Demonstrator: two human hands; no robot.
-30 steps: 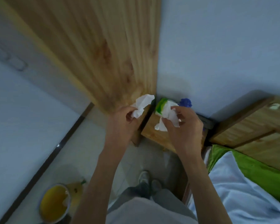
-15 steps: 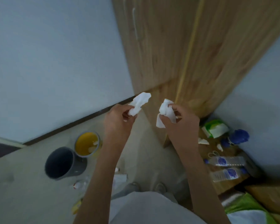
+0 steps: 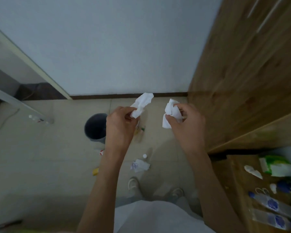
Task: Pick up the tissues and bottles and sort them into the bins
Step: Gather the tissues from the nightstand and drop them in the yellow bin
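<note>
Left tissue point(image 3: 142, 104), a crumpled white sheet, is pinched between the thumb and curled fingers of my left hand point(image 3: 123, 121), with most of it sticking up past the knuckles. My right hand point(image 3: 186, 121) has its fingers curled round the right tissue point(image 3: 170, 113), a wad that hangs partly below the fingertips. I am holding both hands out in front of me above the tiled floor point(image 3: 49, 157), apart from each other and not touching. Just left of my left hand the grey bin point(image 3: 95, 126) stands upright and open-topped on the floor; I cannot tell what is in it. Between my forearms lies a floor tissue point(image 3: 139, 165), also crumpled, with a white bottle cap point(image 3: 144, 155) just beyond it; the bottle's body is too faint for me to make out. A small yellow scrap point(image 3: 95, 171) lies beside my left forearm. To my right is the wooden wardrobe point(image 3: 250, 73), and below it the table point(image 3: 233, 182). It carries a green-and-white tissue pack point(image 3: 279, 167), a loose tissue point(image 3: 253, 171) just beside the pack, and two clear bottles point(image 3: 267, 201) with blue labels lying on their sides next to each other.
</note>
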